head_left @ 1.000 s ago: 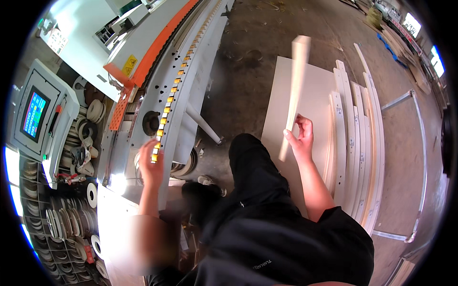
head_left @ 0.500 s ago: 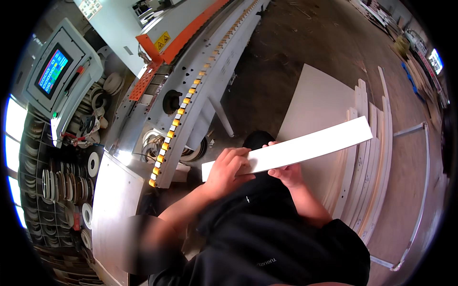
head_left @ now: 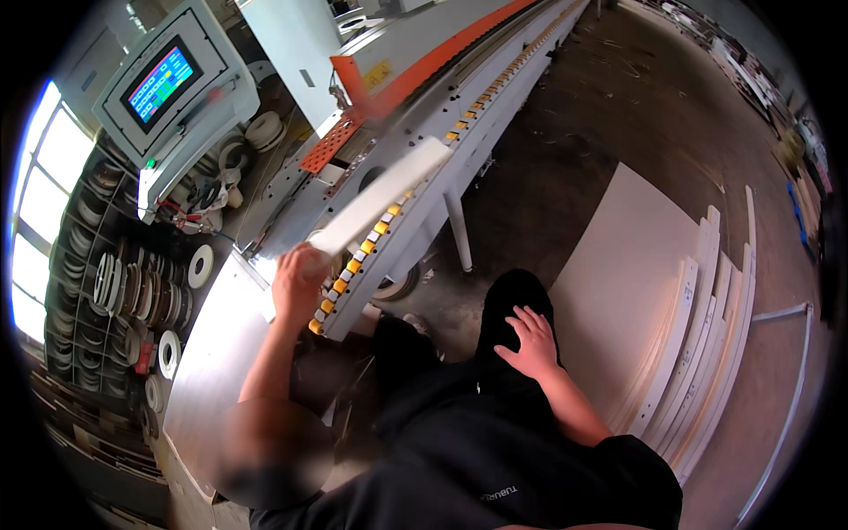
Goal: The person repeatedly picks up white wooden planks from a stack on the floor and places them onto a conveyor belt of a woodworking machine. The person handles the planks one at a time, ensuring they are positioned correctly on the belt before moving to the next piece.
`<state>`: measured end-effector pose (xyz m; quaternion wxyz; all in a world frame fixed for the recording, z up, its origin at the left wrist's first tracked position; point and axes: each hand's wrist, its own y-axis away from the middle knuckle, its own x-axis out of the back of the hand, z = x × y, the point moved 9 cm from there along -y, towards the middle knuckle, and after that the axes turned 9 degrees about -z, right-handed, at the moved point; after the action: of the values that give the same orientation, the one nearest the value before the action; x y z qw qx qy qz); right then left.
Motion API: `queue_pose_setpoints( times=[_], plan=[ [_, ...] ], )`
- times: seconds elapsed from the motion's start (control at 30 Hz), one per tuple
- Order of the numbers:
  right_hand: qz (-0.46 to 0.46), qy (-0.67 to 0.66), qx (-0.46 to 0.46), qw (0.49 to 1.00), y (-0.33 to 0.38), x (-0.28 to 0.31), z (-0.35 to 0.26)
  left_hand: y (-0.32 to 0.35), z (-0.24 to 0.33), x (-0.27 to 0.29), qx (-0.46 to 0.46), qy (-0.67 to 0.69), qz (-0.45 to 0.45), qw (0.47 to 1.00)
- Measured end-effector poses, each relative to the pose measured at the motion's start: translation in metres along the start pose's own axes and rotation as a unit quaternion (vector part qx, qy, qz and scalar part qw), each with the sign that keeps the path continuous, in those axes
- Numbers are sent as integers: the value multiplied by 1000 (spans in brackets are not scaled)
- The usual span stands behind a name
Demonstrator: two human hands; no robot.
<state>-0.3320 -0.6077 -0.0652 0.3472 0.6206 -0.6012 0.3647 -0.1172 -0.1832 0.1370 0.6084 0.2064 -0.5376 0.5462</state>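
A narrow white board [head_left: 384, 196] lies slantwise over the metal bed of a long machine, its far end by the row of yellow and white rollers [head_left: 382, 227]. My left hand [head_left: 300, 276] is closed on the board's near end; some of its fingers are hidden behind the hand. The board is slightly blurred. My right hand [head_left: 530, 343] holds nothing, its fingers spread just over my dark-clothed right thigh. To the right of that hand leans a stack of pale panels and strips [head_left: 698, 327].
A control panel with a lit screen [head_left: 162, 81] stands at the upper left. An orange guard [head_left: 331, 141] covers part of the machine. Rolls of edging tape [head_left: 141, 287] fill a rack at left. A pale tabletop [head_left: 208, 353] adjoins the machine's near end. A metal frame [head_left: 782, 312] stands at right.
The white board has gone from in front of my body to the machine at the left, carried by my left hand. My right hand has let go of it and dropped lower. The view has shifted.
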Motion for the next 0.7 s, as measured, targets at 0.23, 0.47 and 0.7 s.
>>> queue_pose_setpoints(
  times=[0.23, 0.47, 0.7],
  plan=[
    [-72, 29, -37, 996, -24, -13, 6, -21, -139, -7, 59, -90, 18, 994],
    [-82, 35, -61, 994, -31, -16, 15, -52, -167, -16, 66, -218, 64, 972],
    [-102, 55, -94, 989, -48, -19, 22, -74, -149, -10, 27, -282, 98, 954]
  ],
)
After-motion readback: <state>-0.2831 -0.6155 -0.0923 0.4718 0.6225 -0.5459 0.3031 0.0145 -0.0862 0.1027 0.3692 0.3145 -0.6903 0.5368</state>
